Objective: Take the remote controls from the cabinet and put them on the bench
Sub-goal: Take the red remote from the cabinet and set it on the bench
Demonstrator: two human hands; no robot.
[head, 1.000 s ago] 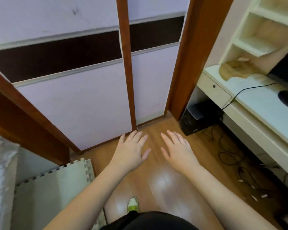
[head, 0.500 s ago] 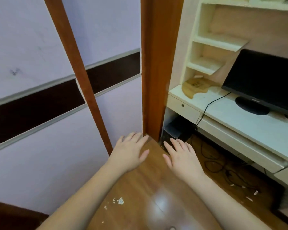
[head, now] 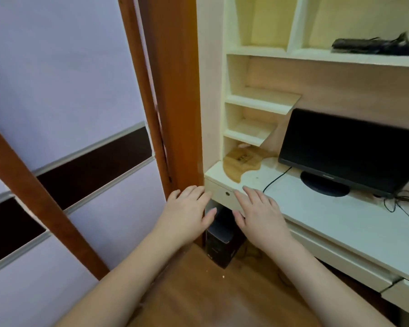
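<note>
Dark remote controls (head: 376,46) lie on an upper shelf of the cream cabinet (head: 260,51) at the top right, far above my hands. My left hand (head: 187,213) is held flat, palm down, fingers apart, holding nothing, in front of the wooden door frame. My right hand (head: 260,213) is held the same way beside it, empty, in front of the desk's left corner. No bench is in view.
A black monitor (head: 350,149) stands on the white desk (head: 328,215) with cables at the right. A wooden board (head: 243,161) lies at the desk's left end. A black computer case (head: 220,244) sits on the floor below. Sliding wardrobe doors (head: 64,114) fill the left.
The view has swung right and up, from the wardrobe doors and floor to the desk and cabinet shelves. The remote controls have come into sight. Both hands stay open and empty.
</note>
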